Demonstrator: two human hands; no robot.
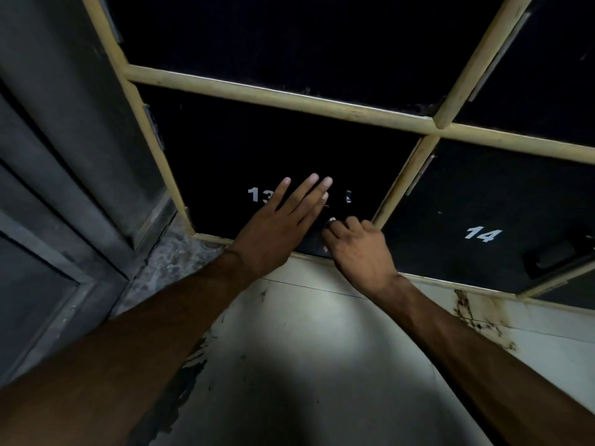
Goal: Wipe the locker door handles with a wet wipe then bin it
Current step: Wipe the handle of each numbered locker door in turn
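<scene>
From the head camera, looking down: the left hand point(280, 226) lies flat against the black door numbered 13 point(257, 149), fingers straight and spread a little, holding nothing. It half covers the white numeral. Just beside it, on its thumb side, the right hand point(360, 252) has its fingers curled. A small scrap of white shows at its fingertips, which I take to be the wet wipe point(331, 221), bunched inside the grip. That hand sits at the door's lower corner, close against the yellow frame point(399, 185). Door 13's own handle is not visible; it probably lies under the right hand's fingers.

Beyond the right hand, across the frame post, is door 14 point(467, 194). Its dark recessed handle point(547, 257) is well apart from both hands. Below the wrists is pale, stained floor point(322, 349). No bin is in view.

The step in hand looks like wiping the handle on door 13. To do it well, the flat left hand should brace the door so it does not rattle or swing. The right hand should wrap the wipe around the handle and draw it along the full length, underside included. Refolding to a fresh face before door 14 would help, as so little wipe is exposed.
</scene>
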